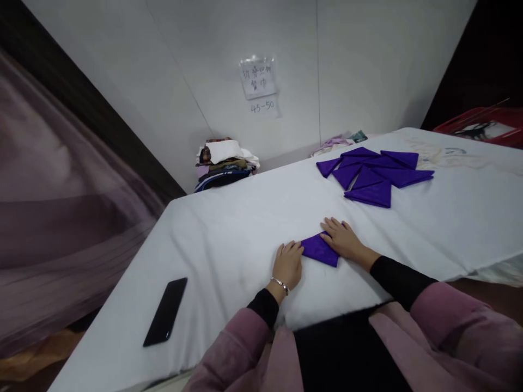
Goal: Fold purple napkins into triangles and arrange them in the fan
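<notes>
A purple cloth [321, 250], folded into a flat triangle, lies on the white-covered table in front of me. My left hand [287, 267], with a silver bracelet at the wrist, has its slightly bent fingers resting at the cloth's left point. On the upper right part of the same cloth lies my right hand [342, 238], palm down with fingers spread. The underside of both hands is hidden. Farther back to the right, several folded purple cloths [370, 188] lie in an overlapping heap, apart from my hands.
A black phone [165, 312] lies on the white table cover [229, 234] at the left. Against the wall are a stack of folded clothes [224, 163] and some pinkish cloth [333, 144]. A red basket [482, 122] stands far right. Handwritten paper signs [259, 84] hang on the wall.
</notes>
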The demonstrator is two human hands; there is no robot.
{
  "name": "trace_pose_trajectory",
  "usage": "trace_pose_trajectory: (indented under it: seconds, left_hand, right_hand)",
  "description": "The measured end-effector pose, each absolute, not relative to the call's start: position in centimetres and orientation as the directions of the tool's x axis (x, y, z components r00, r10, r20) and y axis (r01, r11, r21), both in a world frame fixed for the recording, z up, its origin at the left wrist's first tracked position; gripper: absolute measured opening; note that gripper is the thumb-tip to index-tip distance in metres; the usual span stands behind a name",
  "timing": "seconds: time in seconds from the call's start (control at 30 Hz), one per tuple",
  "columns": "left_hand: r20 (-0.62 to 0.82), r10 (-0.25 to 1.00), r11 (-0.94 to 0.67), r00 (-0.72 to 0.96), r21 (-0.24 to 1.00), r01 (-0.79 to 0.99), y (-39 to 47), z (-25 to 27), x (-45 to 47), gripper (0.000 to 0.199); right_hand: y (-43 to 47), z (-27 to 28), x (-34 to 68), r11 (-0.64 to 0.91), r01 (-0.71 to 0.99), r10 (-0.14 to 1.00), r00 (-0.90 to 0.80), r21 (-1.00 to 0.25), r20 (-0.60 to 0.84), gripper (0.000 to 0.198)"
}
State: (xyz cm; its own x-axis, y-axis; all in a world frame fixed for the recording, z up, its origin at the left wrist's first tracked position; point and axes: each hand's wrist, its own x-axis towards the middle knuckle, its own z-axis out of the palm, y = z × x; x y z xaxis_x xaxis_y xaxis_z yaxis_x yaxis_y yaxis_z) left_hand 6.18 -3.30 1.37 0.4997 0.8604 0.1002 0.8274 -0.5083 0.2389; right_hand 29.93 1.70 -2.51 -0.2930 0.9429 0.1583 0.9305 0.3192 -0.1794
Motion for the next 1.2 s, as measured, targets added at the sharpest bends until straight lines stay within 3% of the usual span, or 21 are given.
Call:
trace_pose_trajectory:
  seconds: [0.13, 0.2, 0.4, 0.63, 0.77, 0.87, 1.03, 1.2]
  left_hand:
    - [0.148, 0.970, -0.238, 0.193, 0.398, 0.886, -2.4, 1.2, 4.7, 0.033]
    - [0.126, 0.983, -0.175, 0.131, 0.459, 0.871, -1.7, 1.1, 4.4, 0.030]
    - [0.107, 0.983, -0.182, 0.151, 0.407, 0.895, -0.9, 1.1, 5.3, 0.016]
    - [0.096, 0.988, -0.146, 0.121, 0.330, 0.933, -1.5, 1.3, 5.5, 0.017]
    - [0.106, 0.981, -0.188, 0.160, 0.345, 0.920, -1.1, 1.6, 6.0, 0.020]
    - [0.065, 0.973, -0.230, 0.222, 0.362, 0.903, -0.5, 1.7, 6.4, 0.027]
    - [-0.068, 0.976, -0.167, 0.209, 0.389, 0.906, 0.5, 1.9, 6.7, 0.017]
    - [-0.111, 0.976, -0.121, 0.188, 0.442, 0.889, 0.8, 2.2, 6.5, 0.014]
  right_hand:
    - [2.0, -2.9, 30.2, 0.344, 0.926, 0.933, -0.318, -0.153, 0.170, 0.054]
    - [2.4, -2.9, 30.3, 0.369, 0.917, 0.924, -0.344, -0.152, 0.166, 0.055]
    - [3.3, -2.5, 30.1, 0.430, 0.892, 0.899, -0.410, -0.137, 0.152, 0.056]
    - [3.9, -2.8, 30.0, 0.472, 0.868, 0.879, -0.450, -0.154, 0.160, 0.058]
    - [4.1, -2.9, 29.9, 0.472, 0.862, 0.881, -0.452, -0.188, 0.137, 0.060]
    - [4.4, -2.7, 30.6, 0.474, 0.838, 0.880, -0.465, -0.271, 0.101, 0.057]
    - [6.2, -2.1, 34.1, 0.527, 0.702, 0.814, -0.580, -0.478, 0.046, 0.059]
    - [8.2, -0.3, 36.4, 0.557, 0.670, 0.770, -0.638, -0.492, 0.003, 0.051]
